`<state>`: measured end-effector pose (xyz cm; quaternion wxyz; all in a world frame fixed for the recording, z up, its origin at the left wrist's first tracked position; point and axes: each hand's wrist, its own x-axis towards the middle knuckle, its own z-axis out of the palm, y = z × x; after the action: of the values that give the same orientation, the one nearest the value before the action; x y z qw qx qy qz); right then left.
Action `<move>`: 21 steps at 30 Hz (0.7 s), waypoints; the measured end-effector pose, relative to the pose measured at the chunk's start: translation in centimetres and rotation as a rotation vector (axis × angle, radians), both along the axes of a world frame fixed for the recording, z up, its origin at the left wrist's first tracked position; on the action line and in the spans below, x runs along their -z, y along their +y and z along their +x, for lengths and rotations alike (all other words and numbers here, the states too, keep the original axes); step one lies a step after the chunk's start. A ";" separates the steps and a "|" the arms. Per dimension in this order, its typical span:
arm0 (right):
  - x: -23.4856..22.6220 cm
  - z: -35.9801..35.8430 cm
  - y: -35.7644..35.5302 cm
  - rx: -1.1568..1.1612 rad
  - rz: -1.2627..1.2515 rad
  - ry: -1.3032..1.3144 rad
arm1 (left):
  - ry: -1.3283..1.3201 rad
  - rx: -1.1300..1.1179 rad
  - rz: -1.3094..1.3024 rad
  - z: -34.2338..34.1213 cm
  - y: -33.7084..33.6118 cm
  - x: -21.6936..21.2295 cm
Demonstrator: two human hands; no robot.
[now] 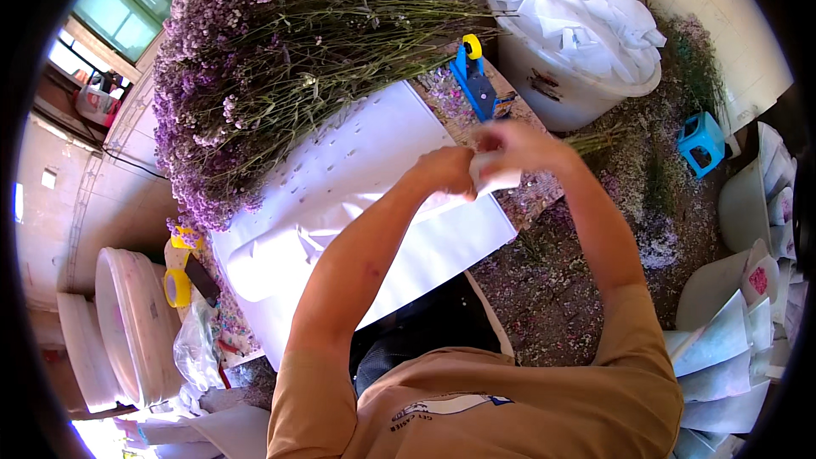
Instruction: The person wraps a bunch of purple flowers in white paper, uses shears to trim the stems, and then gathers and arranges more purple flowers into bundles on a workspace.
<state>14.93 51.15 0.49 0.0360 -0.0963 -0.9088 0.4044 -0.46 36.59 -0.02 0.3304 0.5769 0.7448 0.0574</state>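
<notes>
On the table lie large white paper sheets [399, 263], one of them rolled into a loose cone-like wrap [297, 242]. My left hand [446, 172] is closed on the narrow end of this paper wrap. My right hand [523, 150], a little blurred, curls its fingers round the same end from the right. What lies inside the wrap is hidden. Some green stems [599, 138] show beyond my right wrist; whether they belong to the wrap I cannot tell. Just past my hands stands a blue tape dispenser [478, 85] with a yellow roll on it.
A big heap of purple flowers [208, 59] with long stems covers the table's far left. Behind the table's right corner stands a white tub [561, 85] full of white paper. A blue stool [701, 144] and paper-wrapped bunches in buckets [722, 289] line the right. Yellow tape [177, 287] lies at left.
</notes>
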 end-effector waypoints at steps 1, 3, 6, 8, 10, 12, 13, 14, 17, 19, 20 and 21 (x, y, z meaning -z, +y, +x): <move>-0.8 -0.1 2.1 0.159 -0.259 0.075 | -0.020 0.014 0.003 0.1 1.3 -1.1; -2.3 -1.3 5.3 0.531 -0.158 0.220 | -0.085 0.029 0.005 -0.9 4.2 0.7; -0.2 -4.0 8.5 0.820 -0.284 0.011 | -0.092 0.102 0.004 -0.2 6.8 0.6; 1.6 -4.5 10.4 0.489 -0.569 0.166 | -0.107 0.132 0.015 -0.3 7.6 0.4; 0.5 -4.2 8.6 0.544 -0.543 0.258 | -0.141 0.113 -0.001 -0.8 7.5 2.1; -3.5 0.0 3.4 0.509 -0.488 0.342 | -0.249 0.102 -0.087 -1.5 7.5 2.0; -4.1 2.4 0.7 0.544 -0.554 0.344 | -0.289 0.100 -0.124 -2.1 8.0 2.0; -4.1 5.1 -1.8 0.584 -0.617 0.349 | -0.328 0.104 -0.159 -2.5 8.2 1.6; 0.6 9.8 -5.3 0.614 -0.759 0.335 | -0.513 0.071 -0.225 -3.5 7.9 -2.8; 5.5 10.3 -5.5 0.765 -0.827 0.184 | -0.600 0.097 -0.306 -4.0 7.6 -3.0; 7.7 9.4 -4.7 0.752 -0.937 0.201 | -0.596 0.095 -0.364 -3.5 7.6 -2.8; 9.1 7.7 -2.9 0.738 -1.039 0.226 | -0.588 0.100 -0.415 -2.9 7.9 -2.6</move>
<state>22.67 48.29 -8.58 0.2170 -0.3642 -0.4923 0.7602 -3.34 44.51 2.62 0.6427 0.4922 0.5847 0.0521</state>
